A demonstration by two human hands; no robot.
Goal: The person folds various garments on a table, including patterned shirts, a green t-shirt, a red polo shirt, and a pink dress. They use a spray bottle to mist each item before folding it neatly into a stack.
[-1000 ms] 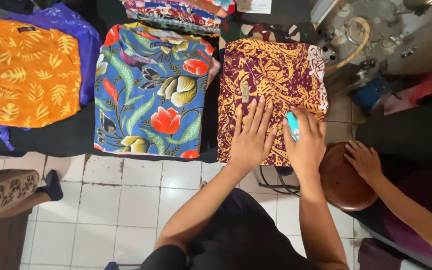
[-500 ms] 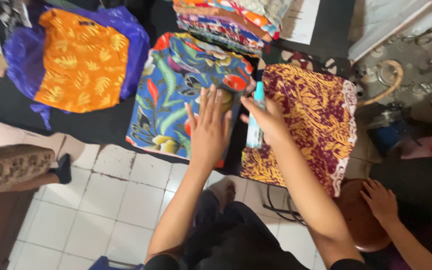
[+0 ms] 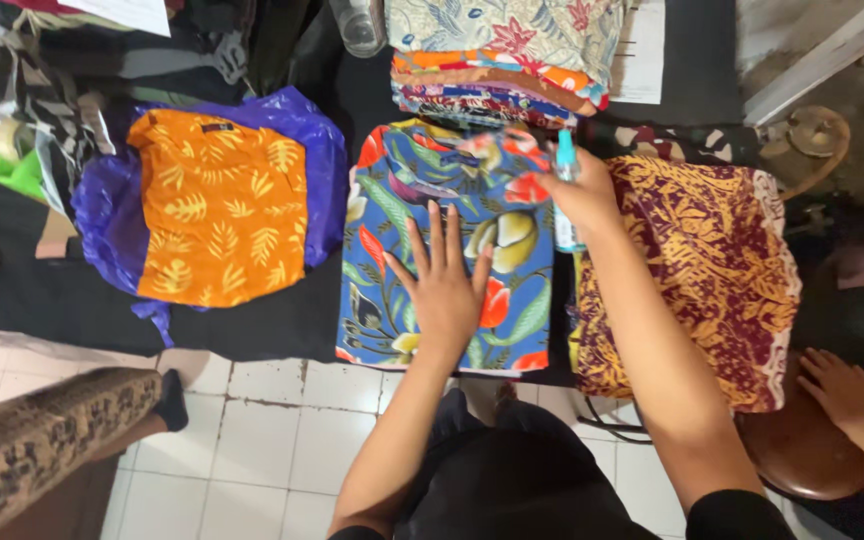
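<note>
So the left hand (image 3: pixel 445 290) is lying flat on the blue floral shirt (image 3: pixel 447 240), fingers spread wide and pointing toward the far side, palm resting around the middle of the folded cloth. That shirt sits in the middle of the dark table (image 3: pixel 252 320), near edge just about hanging over the white tiled floor (image 3: pixel 282 440). The right hand (image 3: pixel 580 192) is over the shirt's far right corner, fingers curled around a small light-blue spray bottle (image 3: pixel 566 190) held upright, nozzle end at the top; the bottle is a bit blurry so I can't make out the trigger finger. To the left there's an orange leaf-print shirt (image 3: pixel 220 220) folded on top of a purple plastic bag (image 3: pixel 302 150), well apart from the blue one. Just to the right is a maroon and yellow patterned shirt (image 3: pixel 697 270), partly under the right forearm. On the far side sits a stack of folded printed fabrics (image 3: pixel 502 60). At the near right, another person's hand (image 3: pixel 840 392) rests on a round brown stool (image 3: pixel 802 450), and a leopard-print leg (image 3: pixel 42 440) pokes in from the near left.
</note>
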